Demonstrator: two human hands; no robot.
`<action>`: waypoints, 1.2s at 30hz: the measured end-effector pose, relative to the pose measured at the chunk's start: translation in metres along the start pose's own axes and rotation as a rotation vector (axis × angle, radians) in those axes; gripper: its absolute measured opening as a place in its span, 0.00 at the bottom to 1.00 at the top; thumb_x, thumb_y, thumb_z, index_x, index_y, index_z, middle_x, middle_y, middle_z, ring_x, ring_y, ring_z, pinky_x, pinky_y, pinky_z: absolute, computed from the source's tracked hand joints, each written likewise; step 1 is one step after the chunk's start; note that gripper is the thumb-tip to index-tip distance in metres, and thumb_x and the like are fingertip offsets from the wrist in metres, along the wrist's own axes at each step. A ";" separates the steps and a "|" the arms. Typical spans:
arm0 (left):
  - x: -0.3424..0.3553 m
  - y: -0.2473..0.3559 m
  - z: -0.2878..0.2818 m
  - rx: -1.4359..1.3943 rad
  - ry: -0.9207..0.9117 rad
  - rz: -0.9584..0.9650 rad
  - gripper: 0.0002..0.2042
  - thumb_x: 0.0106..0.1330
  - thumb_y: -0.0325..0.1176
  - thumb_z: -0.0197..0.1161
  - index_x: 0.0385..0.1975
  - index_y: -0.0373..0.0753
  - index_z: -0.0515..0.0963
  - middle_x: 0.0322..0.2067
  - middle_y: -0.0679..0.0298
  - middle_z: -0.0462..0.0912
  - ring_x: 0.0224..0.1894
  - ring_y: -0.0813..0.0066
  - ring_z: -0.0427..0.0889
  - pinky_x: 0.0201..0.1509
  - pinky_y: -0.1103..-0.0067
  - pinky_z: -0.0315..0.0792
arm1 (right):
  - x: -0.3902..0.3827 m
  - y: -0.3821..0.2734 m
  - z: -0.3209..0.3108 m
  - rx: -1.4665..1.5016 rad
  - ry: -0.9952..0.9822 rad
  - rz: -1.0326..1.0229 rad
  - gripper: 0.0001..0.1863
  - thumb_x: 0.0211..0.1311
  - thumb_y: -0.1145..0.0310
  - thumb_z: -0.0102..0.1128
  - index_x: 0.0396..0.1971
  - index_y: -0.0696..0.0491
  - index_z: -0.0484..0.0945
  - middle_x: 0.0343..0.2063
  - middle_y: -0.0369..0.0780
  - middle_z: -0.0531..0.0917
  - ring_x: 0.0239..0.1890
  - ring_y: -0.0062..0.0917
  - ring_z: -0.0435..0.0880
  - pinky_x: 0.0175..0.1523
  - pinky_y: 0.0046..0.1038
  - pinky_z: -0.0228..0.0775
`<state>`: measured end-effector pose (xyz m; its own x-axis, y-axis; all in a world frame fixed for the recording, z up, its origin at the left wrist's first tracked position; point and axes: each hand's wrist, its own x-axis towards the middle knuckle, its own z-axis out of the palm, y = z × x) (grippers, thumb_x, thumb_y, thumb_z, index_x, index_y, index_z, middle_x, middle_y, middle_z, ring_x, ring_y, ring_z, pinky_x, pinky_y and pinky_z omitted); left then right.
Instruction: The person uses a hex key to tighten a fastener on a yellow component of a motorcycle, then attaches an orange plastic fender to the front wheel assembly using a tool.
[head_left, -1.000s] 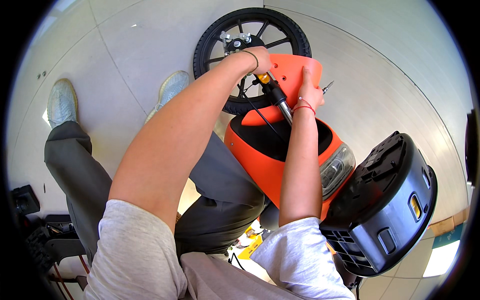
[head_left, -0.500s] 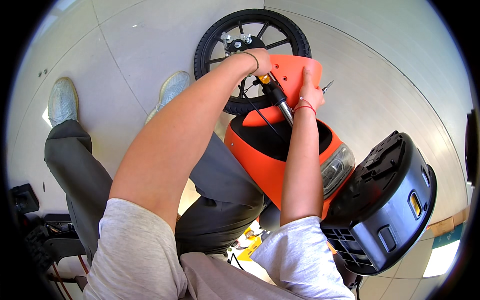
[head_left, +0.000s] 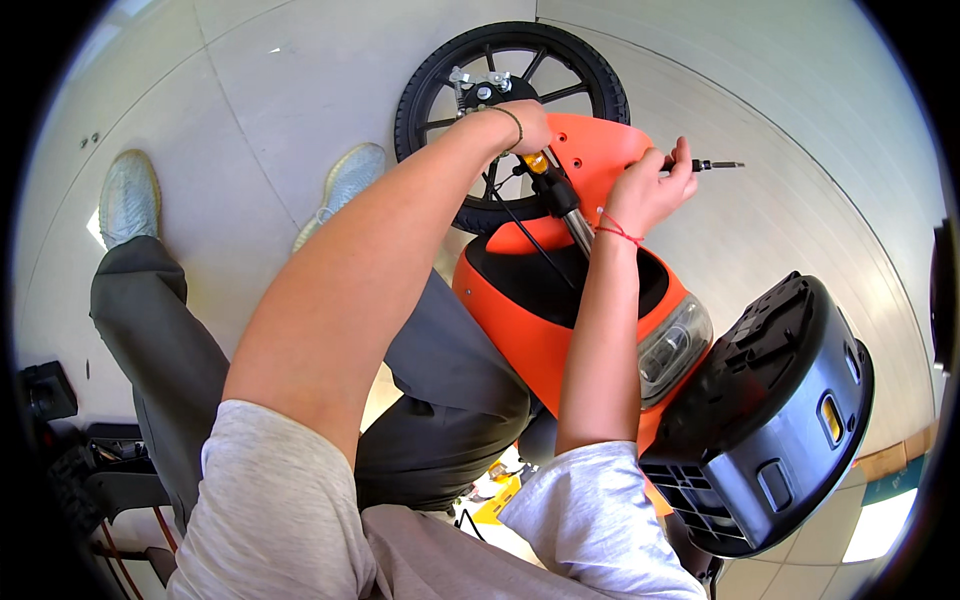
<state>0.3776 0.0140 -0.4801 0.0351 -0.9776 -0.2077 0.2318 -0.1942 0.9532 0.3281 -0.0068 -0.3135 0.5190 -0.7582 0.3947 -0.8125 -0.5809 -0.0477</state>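
An orange front fender (head_left: 597, 150) lies over the near part of a black spoked wheel (head_left: 420, 95). My left hand (head_left: 527, 127) is closed at the fender's left edge, beside a yellow-orange reflector (head_left: 536, 162); its fingertips are hidden. My right hand (head_left: 655, 190) holds a screwdriver (head_left: 715, 165) at the fender's right side, the bare metal tip pointing right, away from the fender. Two screw holes show in the fender between my hands. From the wheel a metal fork tube (head_left: 578, 230) runs down into the orange body (head_left: 515, 335), with a black cable alongside.
A clear headlight (head_left: 675, 350) sits in the orange body. Close to it on the right is a large black plastic part (head_left: 790, 420). My shoes (head_left: 130, 195) rest on the pale tiled floor at left. Black equipment (head_left: 50, 390) stands at the lower left.
My right hand has lifted off the fender's face and turned, swinging the screwdriver out to the right. My left hand stays at the fender's left edge.
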 end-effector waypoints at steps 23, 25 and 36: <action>-0.004 -0.001 -0.012 -0.126 -0.049 -0.092 0.12 0.63 0.34 0.49 0.28 0.36 0.78 0.18 0.67 0.74 0.17 0.77 0.68 0.21 0.78 0.63 | -0.116 -0.024 0.004 0.840 -0.424 0.236 0.13 0.73 0.61 0.43 0.36 0.56 0.68 0.23 0.36 0.73 0.25 0.18 0.72 0.33 0.19 0.63; -0.007 -0.004 -0.017 -0.290 -0.135 -0.126 0.12 0.64 0.34 0.48 0.28 0.38 0.78 0.16 0.71 0.69 0.16 0.80 0.64 0.19 0.80 0.59 | -0.111 -0.024 0.005 0.756 -0.401 0.240 0.13 0.73 0.61 0.43 0.37 0.57 0.69 0.23 0.36 0.74 0.24 0.17 0.72 0.32 0.18 0.63; -0.009 -0.001 -0.021 -0.511 -0.181 -0.233 0.11 0.66 0.34 0.48 0.25 0.39 0.75 0.17 0.73 0.67 0.14 0.86 0.57 0.16 0.84 0.53 | -0.104 -0.023 -0.001 0.659 -0.285 0.411 0.11 0.69 0.71 0.44 0.45 0.61 0.69 0.20 0.33 0.71 0.22 0.12 0.68 0.28 0.16 0.60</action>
<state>0.3975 0.0246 -0.4839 -0.2289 -0.9208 -0.3157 0.6542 -0.3857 0.6506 0.2931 0.0854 -0.3527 0.3337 -0.9425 -0.0149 -0.6757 -0.2282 -0.7010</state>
